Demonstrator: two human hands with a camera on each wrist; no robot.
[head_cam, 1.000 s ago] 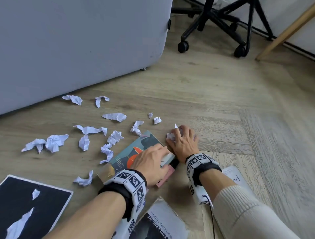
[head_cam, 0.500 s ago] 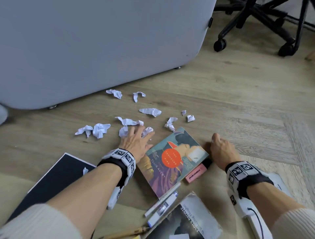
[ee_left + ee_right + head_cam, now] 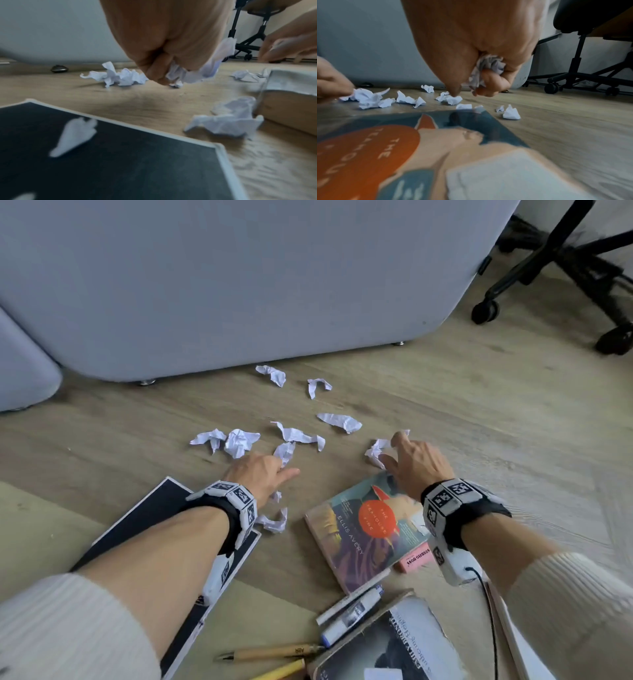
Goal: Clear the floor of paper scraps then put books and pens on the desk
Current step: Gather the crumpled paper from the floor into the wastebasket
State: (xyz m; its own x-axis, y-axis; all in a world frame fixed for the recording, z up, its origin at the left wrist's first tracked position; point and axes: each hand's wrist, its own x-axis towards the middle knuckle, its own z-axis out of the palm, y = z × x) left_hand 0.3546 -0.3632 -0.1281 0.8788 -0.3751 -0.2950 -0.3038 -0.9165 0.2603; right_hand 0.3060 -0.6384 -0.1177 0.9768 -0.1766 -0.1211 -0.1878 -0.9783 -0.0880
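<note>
Both hands are clutching crumpled paper: left hand (image 3: 255, 474) bunching scraps (image 3: 181, 73), right hand (image 3: 416, 463) balling a wad (image 3: 488, 66). Overfull fists are risking dropping pieces while grabbing nearby loose scraps (image 3: 298, 436).

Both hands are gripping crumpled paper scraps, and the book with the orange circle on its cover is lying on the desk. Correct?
Not quite. The book with the orange circle lies on the wooden floor, not on a desk; the head view shows it. The rest holds: the left hand and the right hand each grip crumpled paper scraps, as the wrist views show.
</note>
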